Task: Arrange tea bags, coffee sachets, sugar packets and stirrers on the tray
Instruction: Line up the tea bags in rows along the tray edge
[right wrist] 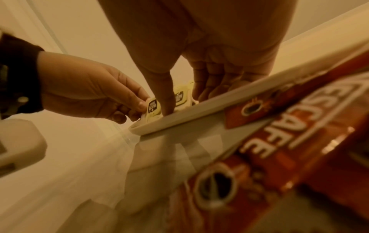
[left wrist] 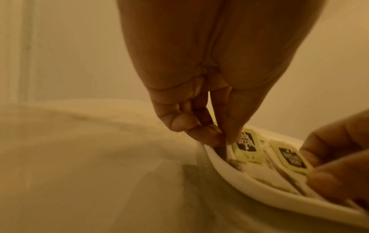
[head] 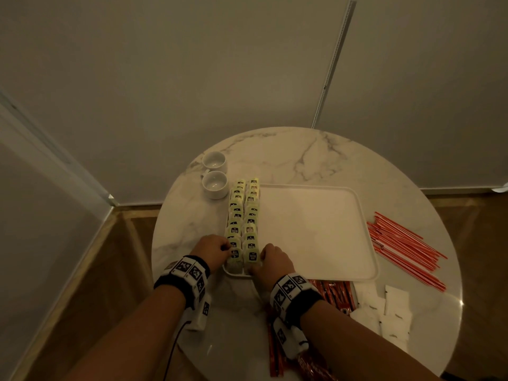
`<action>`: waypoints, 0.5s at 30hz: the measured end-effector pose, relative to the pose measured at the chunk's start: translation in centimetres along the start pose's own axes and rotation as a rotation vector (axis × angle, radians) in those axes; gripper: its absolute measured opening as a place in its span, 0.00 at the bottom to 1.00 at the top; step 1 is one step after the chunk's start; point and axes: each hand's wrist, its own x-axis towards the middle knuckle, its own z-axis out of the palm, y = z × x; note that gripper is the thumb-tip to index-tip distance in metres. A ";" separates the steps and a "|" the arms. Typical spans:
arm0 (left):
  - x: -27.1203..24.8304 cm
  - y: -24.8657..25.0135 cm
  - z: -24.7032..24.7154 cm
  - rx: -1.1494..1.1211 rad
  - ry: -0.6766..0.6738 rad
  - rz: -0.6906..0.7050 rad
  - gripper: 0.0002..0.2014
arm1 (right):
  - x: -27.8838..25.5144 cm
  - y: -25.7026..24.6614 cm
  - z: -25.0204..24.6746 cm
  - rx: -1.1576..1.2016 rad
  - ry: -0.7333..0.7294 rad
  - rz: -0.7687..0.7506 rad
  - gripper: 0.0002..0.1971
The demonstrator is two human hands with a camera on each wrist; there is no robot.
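Two rows of yellow-tagged tea bags (head: pixel 244 215) stand along the left side of the white tray (head: pixel 368 276). At the tray's near left corner, my left hand (head: pixel 228 250) pinches the nearest tea bag of the left row (left wrist: pixel 246 144) between thumb and fingers. My right hand (head: pixel 259 260) holds the nearest tea bag of the right row (right wrist: pixel 180 97), thumb on one side and fingers on the other. Red coffee sachets (head: pixel 336 294) lie under my right wrist, white sugar packets (head: pixel 393 312) are to their right, and red stirrers (head: pixel 404 248) are right of the tray.
Two white cups (head: pixel 214 174) stand on the round marble table (head: pixel 288 155) just left of the tray's far corner. More coffee sachets (head: pixel 275 350) lie near the table's front edge. A wall rises close behind the table.
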 end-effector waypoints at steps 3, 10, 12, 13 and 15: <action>-0.2 0.4 -0.1 0.095 0.030 0.017 0.04 | 0.0 0.1 -0.2 0.047 -0.011 0.007 0.26; -1.2 -0.2 0.6 0.023 0.055 0.184 0.15 | 0.1 0.2 -0.1 0.040 0.002 -0.006 0.23; -1.3 -0.8 1.3 0.066 0.023 0.236 0.18 | 0.2 0.2 -0.1 0.036 0.001 -0.006 0.22; -1.4 -1.0 1.5 0.090 0.020 0.248 0.19 | 0.2 0.2 -0.1 0.032 -0.004 -0.007 0.22; -1.6 -1.3 1.8 0.102 0.033 0.251 0.18 | 0.1 0.2 -0.1 0.025 -0.011 -0.012 0.23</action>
